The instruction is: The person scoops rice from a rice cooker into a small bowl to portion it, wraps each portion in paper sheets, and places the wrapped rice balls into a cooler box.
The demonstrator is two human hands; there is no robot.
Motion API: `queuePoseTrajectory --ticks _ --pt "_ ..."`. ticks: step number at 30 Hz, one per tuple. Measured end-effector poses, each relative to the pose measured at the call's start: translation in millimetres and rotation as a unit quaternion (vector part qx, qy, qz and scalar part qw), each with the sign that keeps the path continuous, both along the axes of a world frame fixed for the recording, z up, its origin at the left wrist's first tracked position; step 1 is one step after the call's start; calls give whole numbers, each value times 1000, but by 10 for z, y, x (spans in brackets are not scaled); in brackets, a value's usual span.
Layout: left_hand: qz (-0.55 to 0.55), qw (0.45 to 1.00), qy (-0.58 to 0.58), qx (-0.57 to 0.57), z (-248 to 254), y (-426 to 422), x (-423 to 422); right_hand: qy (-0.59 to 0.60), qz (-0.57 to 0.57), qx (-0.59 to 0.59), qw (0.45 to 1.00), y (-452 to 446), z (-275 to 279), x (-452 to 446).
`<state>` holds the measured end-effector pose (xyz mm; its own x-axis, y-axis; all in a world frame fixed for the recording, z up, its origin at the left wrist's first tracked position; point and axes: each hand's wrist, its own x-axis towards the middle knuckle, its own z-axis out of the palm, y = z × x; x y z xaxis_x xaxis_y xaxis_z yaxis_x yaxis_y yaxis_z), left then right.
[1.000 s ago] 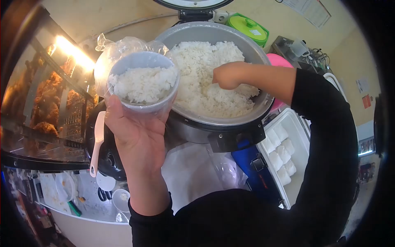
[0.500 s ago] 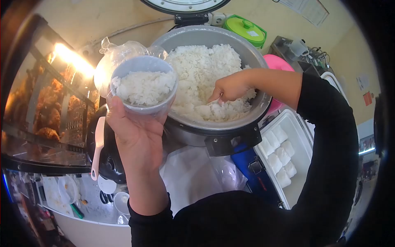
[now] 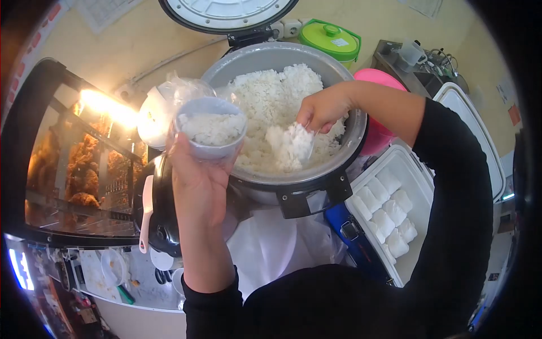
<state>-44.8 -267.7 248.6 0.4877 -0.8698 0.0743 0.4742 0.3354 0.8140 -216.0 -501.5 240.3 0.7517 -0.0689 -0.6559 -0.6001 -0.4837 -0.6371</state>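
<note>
My left hand holds up a small bowl from below, lined with clear plastic and filled with white rice. To its right stands a large open cooker pot of rice. Over the pot, the fingers of my right hand are closed on a scoop, mostly hidden, that carries a clump of rice. The clump is above the front part of the pot.
A lit glass case of fried food is on the left, with a pink spatula beside it. At right, an open cooler holds several white packets. Behind are a green container and a pink one.
My right hand has dug into the rice and lifted a clump of it. My left hand and the bowl are slightly farther right, the bowl less tipped toward the camera. The view has shifted.
</note>
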Motion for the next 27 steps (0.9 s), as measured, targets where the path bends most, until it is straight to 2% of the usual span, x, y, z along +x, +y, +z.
queuePoseTrajectory --ticks 3,6,7,9,10,11,14,17,20,23,26,27 --pt "-19 1000 13 11 -60 -49 5 -44 -17 -65 997 -9 413 -151" --pt "-46 998 26 46 -18 -123 -128 -116 -111 -92 983 95 846 -287" --pt "-68 995 31 58 -66 -175 -164 -162 -168 -107 966 218 962 -319" --pt "-107 990 61 66 -79 -275 -296 -259 -158 -176 937 367 964 -349" --pt "-124 987 84 62 -62 -334 -398 -307 -152 -208 916 448 934 -360" --pt "-142 982 107 58 -35 -378 -469 -334 -111 -294 889 557 853 -361" --pt "-120 982 141 25 31 -431 -563 -349 -17 -569 744 886 479 -382" --pt "-135 983 114 39 43 -389 -510 -267 8 -558 786 1117 487 -456" --pt "-114 989 75 53 5 -371 -487 -284 28 -534 796 1065 507 -470" --pt "-108 993 12 46 -79 -360 -280 -379 -2 -492 784 697 505 -362" --pt "-42 994 -85 50 -18 -232 -152 -263 -48 -575 773 336 496 -175" --pt "-46 996 -63 50 -63 -220 -69 -209 -37 -547 810 274 439 -96"
